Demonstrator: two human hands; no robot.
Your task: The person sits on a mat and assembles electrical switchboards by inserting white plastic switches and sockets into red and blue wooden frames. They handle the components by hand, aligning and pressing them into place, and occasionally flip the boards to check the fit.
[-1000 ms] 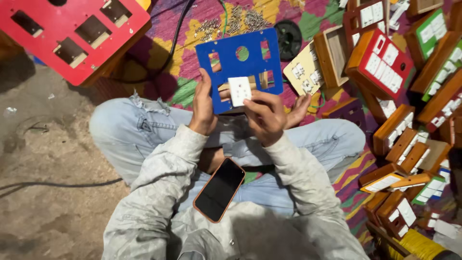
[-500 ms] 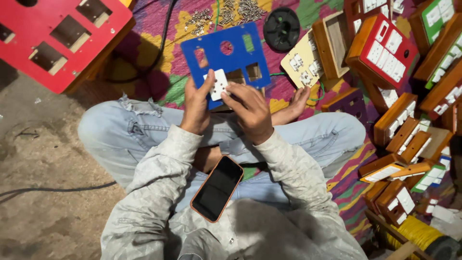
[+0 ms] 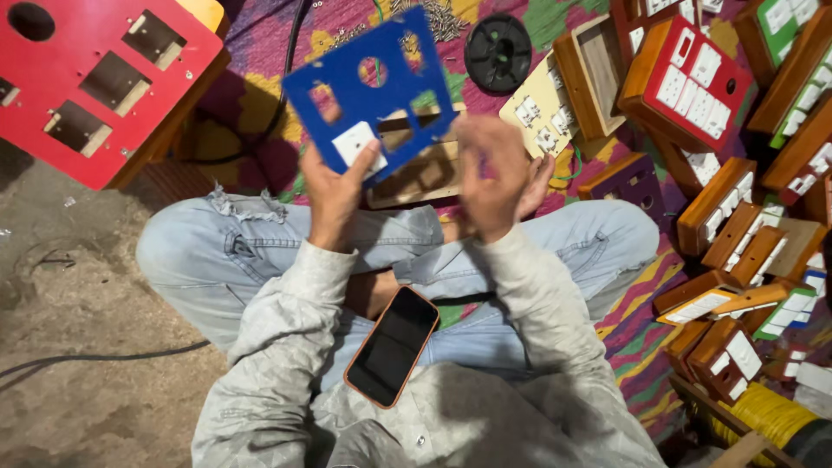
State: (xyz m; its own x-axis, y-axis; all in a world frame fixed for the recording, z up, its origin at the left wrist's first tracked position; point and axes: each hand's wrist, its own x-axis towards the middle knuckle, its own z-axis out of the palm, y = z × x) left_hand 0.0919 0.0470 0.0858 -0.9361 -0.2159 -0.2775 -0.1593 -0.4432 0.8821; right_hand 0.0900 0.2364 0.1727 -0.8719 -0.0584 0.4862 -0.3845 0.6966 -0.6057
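We see the left hand [image 3: 334, 195] gripping a blue panel [image 3: 368, 95] with cut-out openings, held up and tilted above the lap; the thumb presses a small white switch piece [image 3: 355, 141] against the panel's lower left corner, so this hand is closed on the panel. The right hand [image 3: 496, 178] hovers just beside the panel's right edge, blurred, fingers loosely curled and holding nothing that we can make out; whether it touches the panel we cannot tell. Behind the panel and between the two hands lies a wooden frame box [image 3: 416, 173] on the patterned mat [image 3: 260, 104]. The person sits cross-legged in light jeans, and a phone [image 3: 392, 347] with an orange case and a dark screen rests on the lap, well below both hands. To the upper left a large red panel [image 3: 95, 87] with rectangular openings lies flat on a wooden box. Beyond the blue panel we see a pile of small screws [image 3: 433, 17] and a black round spool [image 3: 497, 54]. Near the right hand lies a cream plate fitted with white switches [image 3: 539, 113], and farther right a red-faced wooden switchboard [image 3: 689, 82]. Many more wooden boxes with white switches [image 3: 737, 243] crowd the right side, and a yellow coil of wire [image 3: 767, 416] sits at the lower right corner.
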